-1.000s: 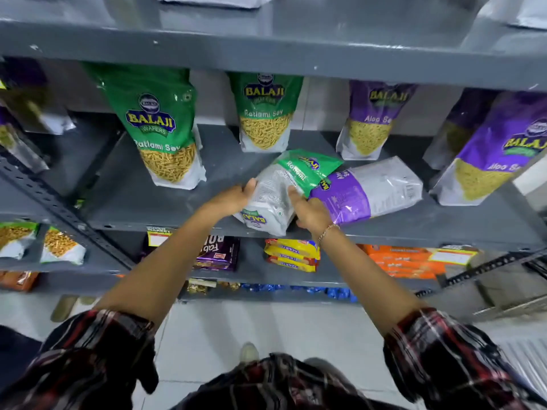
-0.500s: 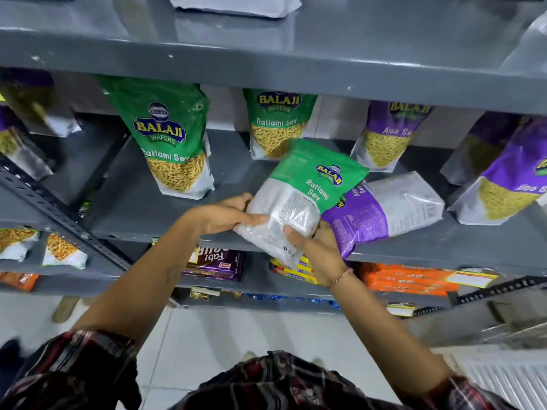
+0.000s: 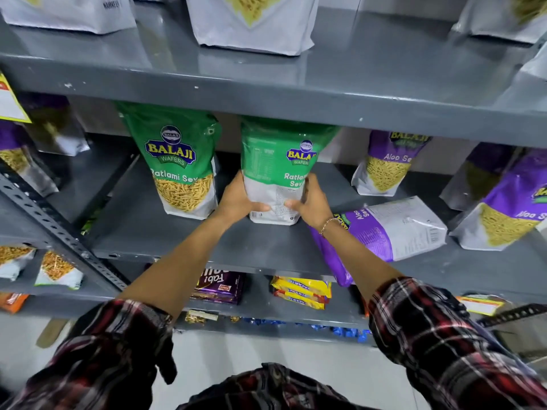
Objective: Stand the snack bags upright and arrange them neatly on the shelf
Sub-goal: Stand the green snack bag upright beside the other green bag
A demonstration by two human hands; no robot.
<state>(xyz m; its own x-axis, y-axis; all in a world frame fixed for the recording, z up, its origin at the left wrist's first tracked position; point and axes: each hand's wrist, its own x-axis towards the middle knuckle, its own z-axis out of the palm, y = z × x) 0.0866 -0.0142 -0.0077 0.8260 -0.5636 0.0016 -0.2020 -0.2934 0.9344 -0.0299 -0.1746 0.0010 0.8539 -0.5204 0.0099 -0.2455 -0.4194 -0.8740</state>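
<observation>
A green Ratlami Sev bag (image 3: pixel 275 164) stands upright on the grey middle shelf (image 3: pixel 183 238), its back panel facing me. My left hand (image 3: pixel 238 199) grips its lower left side and my right hand (image 3: pixel 312 201) grips its lower right side. Another green Ratlami Sev bag (image 3: pixel 177 161) stands upright just to the left. A purple Aloo Sev bag (image 3: pixel 387 232) lies flat on the shelf to the right, its end hanging over the front edge under my right forearm. More purple Aloo Sev bags stand at the back (image 3: pixel 387 164) and far right (image 3: pixel 509 208).
The upper shelf (image 3: pixel 296 99) overhangs close above the bag tops and carries white-bottomed bags (image 3: pixel 251 22). Below are biscuit packs (image 3: pixel 302 291) and a purple pack (image 3: pixel 219 284). A perforated steel upright (image 3: pixel 59 232) slants at left, with small bags (image 3: pixel 56 267) beyond it.
The green bag was lying on the purple one; both hands lifted it, turned it upright and set it on the shelf beside the other green bag. The view moved closer and upward.
</observation>
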